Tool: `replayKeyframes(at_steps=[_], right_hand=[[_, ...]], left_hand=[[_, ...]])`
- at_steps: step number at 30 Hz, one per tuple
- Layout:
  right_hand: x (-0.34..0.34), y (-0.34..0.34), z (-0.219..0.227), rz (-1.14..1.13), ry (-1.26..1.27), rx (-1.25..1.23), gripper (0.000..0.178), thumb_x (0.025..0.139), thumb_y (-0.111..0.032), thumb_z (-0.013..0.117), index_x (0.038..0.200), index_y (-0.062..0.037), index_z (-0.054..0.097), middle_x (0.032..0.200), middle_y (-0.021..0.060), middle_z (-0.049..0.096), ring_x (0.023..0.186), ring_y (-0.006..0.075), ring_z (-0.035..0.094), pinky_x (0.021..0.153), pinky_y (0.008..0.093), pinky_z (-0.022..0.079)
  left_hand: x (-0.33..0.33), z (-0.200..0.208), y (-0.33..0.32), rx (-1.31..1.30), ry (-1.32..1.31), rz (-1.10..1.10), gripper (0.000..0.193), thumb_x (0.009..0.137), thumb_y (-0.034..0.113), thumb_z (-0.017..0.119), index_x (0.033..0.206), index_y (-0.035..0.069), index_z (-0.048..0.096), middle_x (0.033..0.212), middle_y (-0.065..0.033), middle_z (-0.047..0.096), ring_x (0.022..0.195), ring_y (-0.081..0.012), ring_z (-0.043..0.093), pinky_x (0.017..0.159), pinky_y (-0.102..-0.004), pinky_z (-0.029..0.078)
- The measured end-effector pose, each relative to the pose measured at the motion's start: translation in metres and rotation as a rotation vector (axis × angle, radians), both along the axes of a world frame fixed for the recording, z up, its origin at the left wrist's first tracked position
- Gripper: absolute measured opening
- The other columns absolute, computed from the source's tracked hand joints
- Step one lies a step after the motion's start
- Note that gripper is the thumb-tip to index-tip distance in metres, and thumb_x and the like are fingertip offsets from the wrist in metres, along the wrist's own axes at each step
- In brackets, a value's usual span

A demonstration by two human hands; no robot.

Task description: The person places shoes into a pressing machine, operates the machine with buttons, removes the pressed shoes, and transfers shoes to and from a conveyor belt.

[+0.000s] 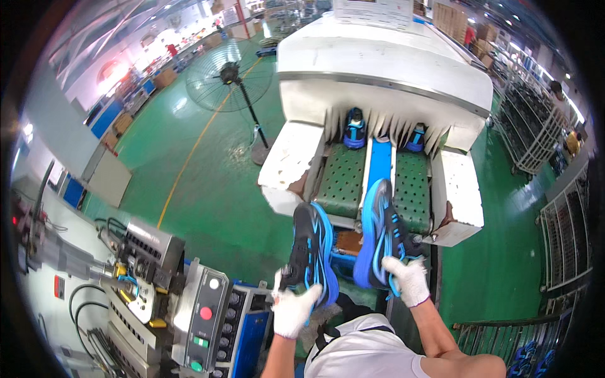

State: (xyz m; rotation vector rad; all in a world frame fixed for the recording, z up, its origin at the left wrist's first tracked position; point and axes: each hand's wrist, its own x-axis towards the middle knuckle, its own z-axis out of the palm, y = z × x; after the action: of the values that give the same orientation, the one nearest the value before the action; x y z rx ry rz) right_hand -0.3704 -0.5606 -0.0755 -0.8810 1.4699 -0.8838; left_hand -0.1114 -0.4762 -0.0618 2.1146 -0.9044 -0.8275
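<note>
Presumably for control, the left hand point(295, 310) clamps one shoe point(307, 246) and the right hand point(408, 281) another shoe point(376, 236), both at the rear.

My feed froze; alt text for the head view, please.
Gloved left hand holds a black-and-blue shoe, gloved right hand another shoe, before a white machine. More shoes show at its fringe; a control panel stands at left.

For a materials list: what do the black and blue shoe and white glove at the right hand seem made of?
Black and blue shoe: dull upper suggests textile; thick, smooth sidewall, perhaps foam. White glove: probably knitted fabric, matte, given its rough surface.
</note>
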Motion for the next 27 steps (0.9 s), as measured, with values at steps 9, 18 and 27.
replayKeyframes(at_steps=[9, 18, 27], right_hand=[[-0.06, -0.188, 0.001, -0.093, 0.976, -0.2, 0.089, 0.081, -0.039, 0.075, 0.147, 0.0081, 0.037, 0.126, 0.0329, 0.063, 0.121, 0.0437, 0.062, 0.104, 0.0472, 0.048], [-0.003, -0.232, -0.035, 0.227, 0.492, -0.389, 0.051, 0.097, -0.04, 0.065, 0.126, 0.0021, 0.066, 0.12, 0.0148, 0.072, 0.107, 0.0296, 0.07, 0.092, 0.0427, 0.054], [0.23, -0.024, -0.161, 1.682, 0.232, -0.159, 0.051, 0.095, -0.009, 0.07, 0.141, 0.0049, 0.052, 0.138, 0.0248, 0.061, 0.124, 0.0303, 0.063, 0.103, 0.04, 0.052]], left_hand=[[-0.048, -0.045, -0.285, -0.406, -0.246, -0.403, 0.071, 0.087, 0.021, 0.068, 0.148, -0.003, 0.04, 0.131, -0.0319, 0.06, 0.119, -0.0456, 0.062, 0.103, -0.0471, 0.049], [-0.046, -0.087, -0.259, -0.539, -0.226, -0.292, 0.084, 0.092, 0.041, 0.065, 0.152, -0.007, 0.032, 0.152, -0.0316, 0.042, 0.14, -0.0443, 0.044, 0.118, -0.0434, 0.036], [0.057, -0.197, 0.242, 0.19, -0.065, 0.71, 0.048, 0.094, 0.044, 0.055, 0.12, 0.007, 0.069, 0.116, -0.0233, 0.07, 0.107, -0.0411, 0.068, 0.093, -0.0472, 0.054]])
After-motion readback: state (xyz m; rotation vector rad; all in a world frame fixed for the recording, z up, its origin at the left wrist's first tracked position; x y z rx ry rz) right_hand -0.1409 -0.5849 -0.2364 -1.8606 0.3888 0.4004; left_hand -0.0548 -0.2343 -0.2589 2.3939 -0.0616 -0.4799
